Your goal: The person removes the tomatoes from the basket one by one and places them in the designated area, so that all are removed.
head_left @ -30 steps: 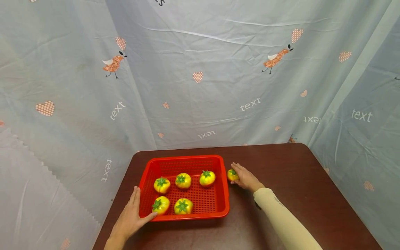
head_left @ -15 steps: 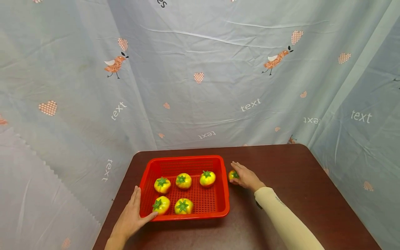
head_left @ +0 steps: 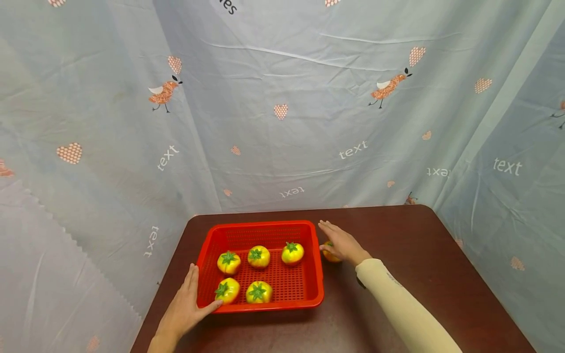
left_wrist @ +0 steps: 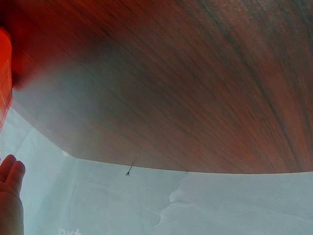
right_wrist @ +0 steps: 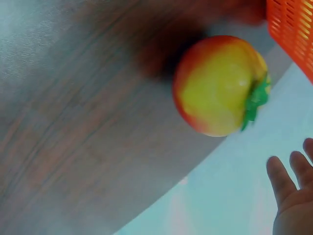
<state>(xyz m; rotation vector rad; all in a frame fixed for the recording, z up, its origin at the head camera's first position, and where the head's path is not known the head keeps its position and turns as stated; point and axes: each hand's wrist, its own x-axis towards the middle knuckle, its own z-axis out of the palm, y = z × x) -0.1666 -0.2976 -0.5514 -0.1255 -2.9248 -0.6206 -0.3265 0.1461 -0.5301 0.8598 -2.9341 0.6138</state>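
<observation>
A red plastic basket (head_left: 291, 279) stands on the table, holding several yellow-red tomatoes with green leafy tops, one of them a tomato (head_left: 293, 253) at the right. My left hand (head_left: 185, 306) rests against the basket's front left corner, fingers straight along the side and thumb at the front rim. Outside the right wall, a loose tomato (right_wrist: 220, 88) lies on the table, partly hidden in the head view by my right hand (head_left: 346, 245). In the right wrist view, that hand's fingers (right_wrist: 281, 178) are spread and apart from this tomato.
The dark brown wooden table (head_left: 423, 274) extends to the right of the basket. A pale blue-grey printed curtain (head_left: 282, 147) hangs behind the table and along both sides.
My right hand has shifted slightly left and away from me over the loose tomato, and its fingers have spread. The left hand and basket have stayed in place.
</observation>
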